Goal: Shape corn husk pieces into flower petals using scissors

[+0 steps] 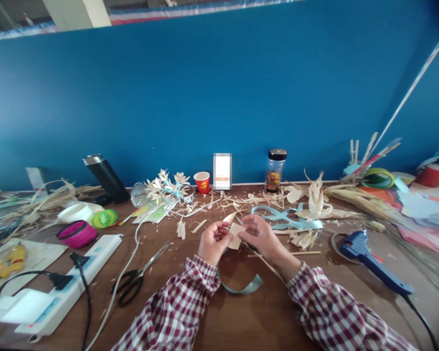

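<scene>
A small pale tan square piece (236,237), apparently dried husk or paper, is pinched between my two hands above the table's middle. My left hand (214,242) grips its left edge between thumb and bent fingers. Thumb and fingers of my right hand (265,240) close on its right side. From beneath my hands a grey-blue ribbon (244,287) curls out over the tabletop. A thin stick (296,253) lies just right of my right hand. Light blue ribbon strips (278,217) lie behind that hand, beside a tied husk figure (315,197).
Black-handled scissors (135,282) and a white power strip (71,285) are at left. A blue glue gun (373,265) lies at right; a yellow one (7,265) is far left. A red paper cup (202,183), a jar (275,170) and husk flowers (168,187) line the back.
</scene>
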A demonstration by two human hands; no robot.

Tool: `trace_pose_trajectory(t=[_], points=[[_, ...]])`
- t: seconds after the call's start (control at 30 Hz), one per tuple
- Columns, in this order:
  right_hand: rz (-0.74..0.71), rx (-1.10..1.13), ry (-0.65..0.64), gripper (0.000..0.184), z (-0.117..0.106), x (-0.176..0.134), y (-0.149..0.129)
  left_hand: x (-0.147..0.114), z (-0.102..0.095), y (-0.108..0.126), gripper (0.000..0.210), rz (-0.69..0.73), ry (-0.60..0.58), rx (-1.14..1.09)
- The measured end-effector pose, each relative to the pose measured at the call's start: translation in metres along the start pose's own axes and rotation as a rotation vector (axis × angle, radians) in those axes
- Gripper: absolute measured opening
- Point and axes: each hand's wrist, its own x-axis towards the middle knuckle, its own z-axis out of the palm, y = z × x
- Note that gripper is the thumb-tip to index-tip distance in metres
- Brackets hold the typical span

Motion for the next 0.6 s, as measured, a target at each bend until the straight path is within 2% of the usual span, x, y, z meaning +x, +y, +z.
trace_pose_trajectory(t=[0.2,0.33,0.5,0.6], points=[[-0.063,-0.076,-0.038,0.034,-0.0005,-0.0040,-0.0019,-0.0034,0.0005,-0.0005,0.034,0.075,-0.054,0.085],[-0.120,-0.126,-0.087,0.030,0.0005,-0.0073,-0.0038,-0.0028,-0.0009,-0.0007,0.030,0.043,-0.067,0.112],[-0.063,-0.134,-0.095,0.031,0.0010,-0.0068,-0.0027,0.0008,-0.0039,-0.0027,0.023,0.050,0.026,0.110],[-0.058,-0.124,-0.084,0.029,0.0005,-0.0051,-0.0018,0.0005,-0.0028,-0.0022,0.022,0.047,0.030,0.083]])
